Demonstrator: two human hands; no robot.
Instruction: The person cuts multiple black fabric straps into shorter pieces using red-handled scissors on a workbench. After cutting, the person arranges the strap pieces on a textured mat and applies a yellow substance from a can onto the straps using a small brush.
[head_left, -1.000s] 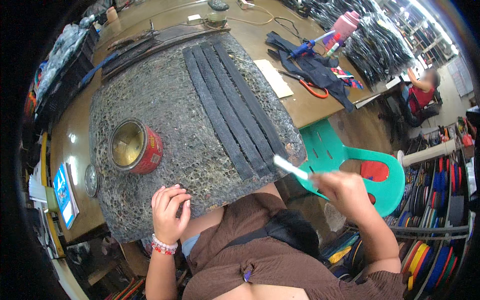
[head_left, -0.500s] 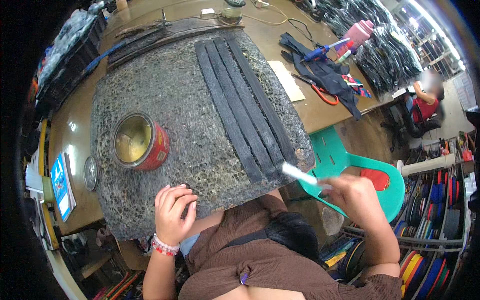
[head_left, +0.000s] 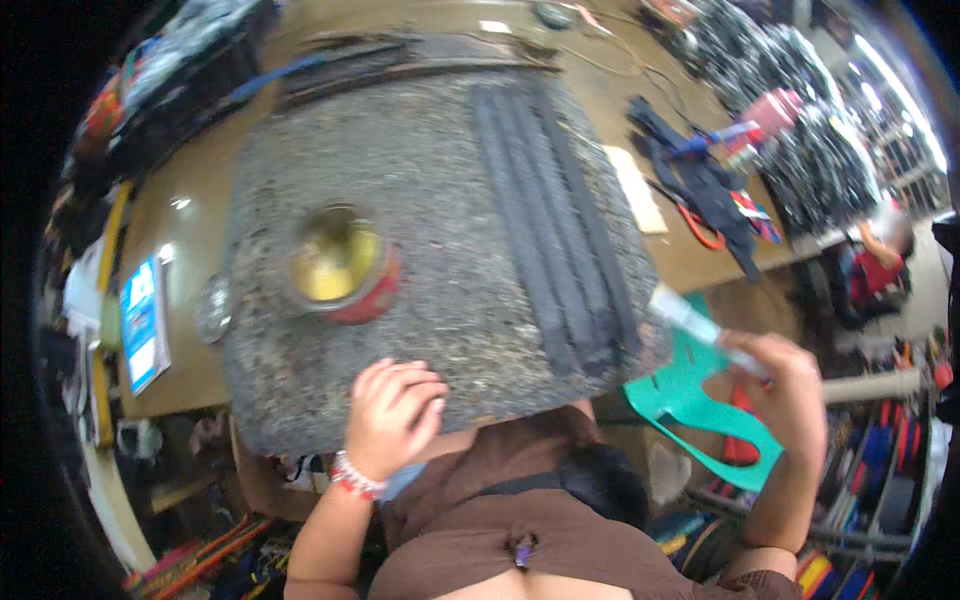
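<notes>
My right hand [head_left: 785,385] is closed around a white flat stick [head_left: 688,314], blurred, its broader end pointing left towards the board's near right corner. My left hand [head_left: 392,415] rests on the near edge of a grey, rough, pitted board [head_left: 440,260], fingers loosely extended and nothing seen in them. Ahead of it on the board stands an open red can [head_left: 378,300] with yellowish stuff inside. Several black strips [head_left: 550,230] lie side by side along the board's right part, away from both hands.
A round metal lid [head_left: 213,308] and a blue-and-white booklet [head_left: 145,325] lie left of the board. Orange-handled scissors [head_left: 702,228], black cloth and a pink bottle [head_left: 773,110] are at the right. A green chair [head_left: 675,385] stands below my right hand; another person [head_left: 875,265] sits beyond.
The whole view has shifted, so the board and can appear farther right. My right hand and the white stick have moved right, off the strips' near end. My left hand stays at the board's edge.
</notes>
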